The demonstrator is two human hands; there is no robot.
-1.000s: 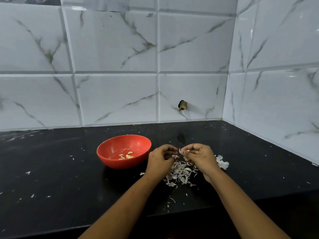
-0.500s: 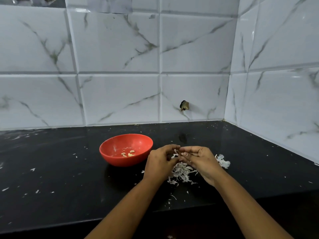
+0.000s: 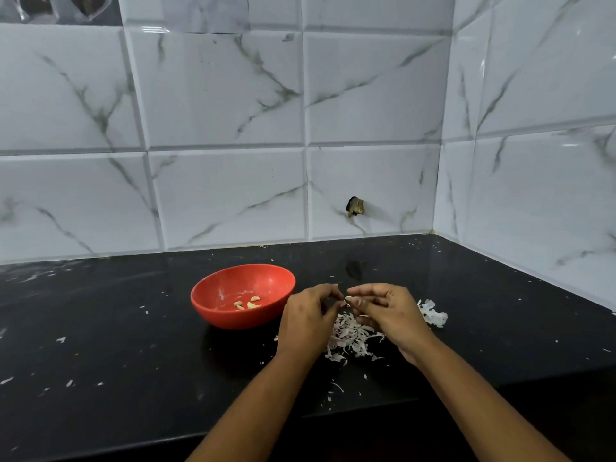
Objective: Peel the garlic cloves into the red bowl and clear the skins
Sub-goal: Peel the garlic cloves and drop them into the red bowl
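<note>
The red bowl (image 3: 213, 306) stands on the black counter, with a few peeled garlic cloves (image 3: 248, 303) lying in it. Just right of the bowl, my left hand (image 3: 308, 316) and my right hand (image 3: 388, 311) meet fingertip to fingertip over a heap of white garlic skins (image 3: 350, 338). Both pinch a small garlic clove (image 3: 348, 301) between them, mostly hidden by the fingers. A larger bunch of skin (image 3: 433, 315) lies behind my right hand.
The black counter (image 3: 100, 345) is dotted with small skin flakes on the left and near its front edge. White marble tiles form a corner at the back right, and a small dark hole (image 3: 355, 206) marks the back wall.
Both hands stay together over the skin heap, with fingers shifting slightly around the clove. The view has moved a little closer. The bowl has not moved.
</note>
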